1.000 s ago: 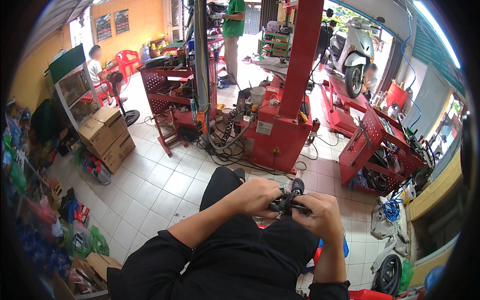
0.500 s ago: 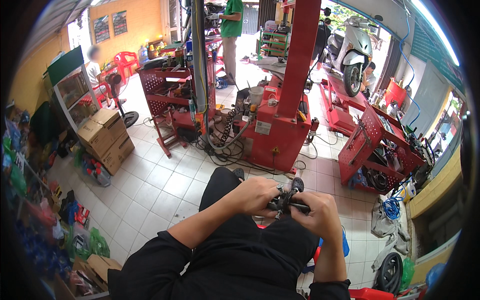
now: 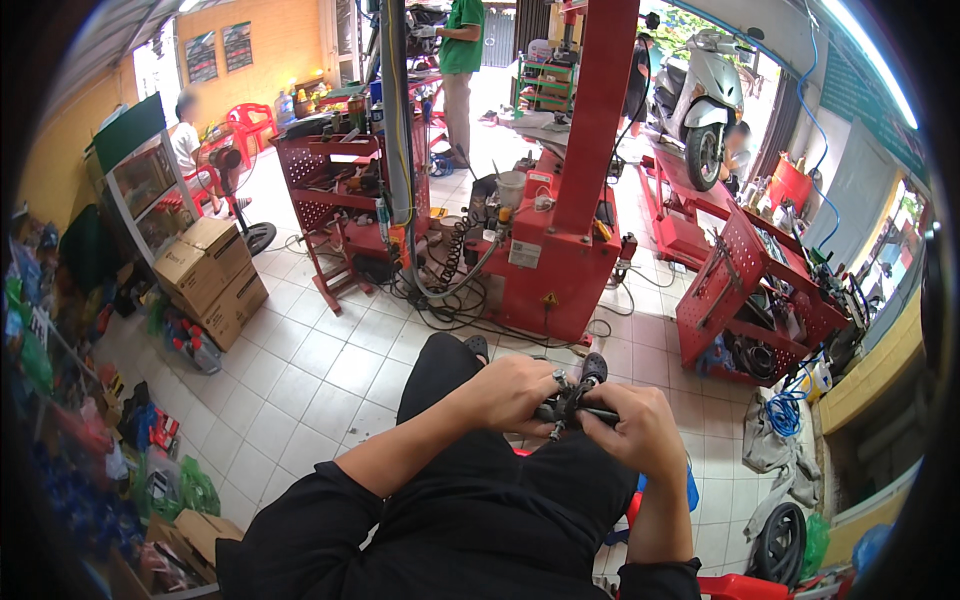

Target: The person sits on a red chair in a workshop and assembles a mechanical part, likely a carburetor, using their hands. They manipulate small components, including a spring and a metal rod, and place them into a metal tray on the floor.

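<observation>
Above my knees I hold a small dark metal part (image 3: 566, 403) with rod-like ends and silvery fittings; its exact kind does not show. My left hand (image 3: 512, 392) is closed on its left side, with the fingertips partly hidden behind it. On the other side, my right hand (image 3: 632, 422) pinches a dark rod-like end between thumb and fingers. Both hands are close together, and the part sits between them over my black trousers.
Ahead stands a red machine with a tall column (image 3: 560, 280), hoses and cables at its foot. Red tool carts (image 3: 335, 200) flank it, with another tool cart (image 3: 740, 290) at right. Cardboard boxes (image 3: 212, 275) are at left. A scooter (image 3: 700, 100) stands on a red lift; people are farther back.
My hands and the metal part stay almost in place. At the back right, the person beside the scooter has shifted slightly.
</observation>
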A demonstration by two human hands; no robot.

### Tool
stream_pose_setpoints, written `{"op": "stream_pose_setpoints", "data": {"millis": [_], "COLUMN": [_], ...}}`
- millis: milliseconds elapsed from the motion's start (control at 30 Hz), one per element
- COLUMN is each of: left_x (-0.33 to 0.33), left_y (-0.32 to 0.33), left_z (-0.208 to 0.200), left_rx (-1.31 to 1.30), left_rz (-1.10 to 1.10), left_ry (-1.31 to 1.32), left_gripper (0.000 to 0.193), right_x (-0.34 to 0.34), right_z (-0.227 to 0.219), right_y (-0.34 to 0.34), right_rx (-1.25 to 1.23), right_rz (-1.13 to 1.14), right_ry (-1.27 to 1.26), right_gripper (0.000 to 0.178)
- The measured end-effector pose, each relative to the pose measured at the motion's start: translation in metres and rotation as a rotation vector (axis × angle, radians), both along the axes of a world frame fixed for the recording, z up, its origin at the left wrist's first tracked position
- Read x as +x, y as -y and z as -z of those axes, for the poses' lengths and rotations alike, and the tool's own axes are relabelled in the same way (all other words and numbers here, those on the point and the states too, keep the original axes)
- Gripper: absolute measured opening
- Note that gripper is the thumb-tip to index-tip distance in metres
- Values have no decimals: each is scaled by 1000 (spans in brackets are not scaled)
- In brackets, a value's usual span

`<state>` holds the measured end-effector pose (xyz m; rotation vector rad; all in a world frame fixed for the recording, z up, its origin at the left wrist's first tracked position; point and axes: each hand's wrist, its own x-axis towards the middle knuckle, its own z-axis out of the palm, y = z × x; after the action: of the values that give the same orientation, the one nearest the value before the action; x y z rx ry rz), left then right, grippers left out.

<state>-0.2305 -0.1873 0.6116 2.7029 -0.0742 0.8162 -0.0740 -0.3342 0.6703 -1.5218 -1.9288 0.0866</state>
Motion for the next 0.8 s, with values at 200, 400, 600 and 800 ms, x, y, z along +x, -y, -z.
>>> {"op": "stream_pose_setpoints", "data": {"millis": [200,400,600,800], "left_x": [0,-1,-2,-7], "left_y": [-5,-1,2,9], "left_z": [2,0,-5,-21], "left_rx": [46,17,54,99], "left_rz": [-3,-14,-71,-93], "left_ry": [70,52,105,169], "left_gripper": [49,46,49,51], "right_x": [-3,-4,-3,-7], "right_z": [2,3,7,7], "right_y": [-1,-4,-4,0], "right_rx": [74,72,-44,-2], "right_rz": [30,45,81,86], "right_ry": [-50,-73,-233,-324], "right_gripper": [13,12,12,13]}}
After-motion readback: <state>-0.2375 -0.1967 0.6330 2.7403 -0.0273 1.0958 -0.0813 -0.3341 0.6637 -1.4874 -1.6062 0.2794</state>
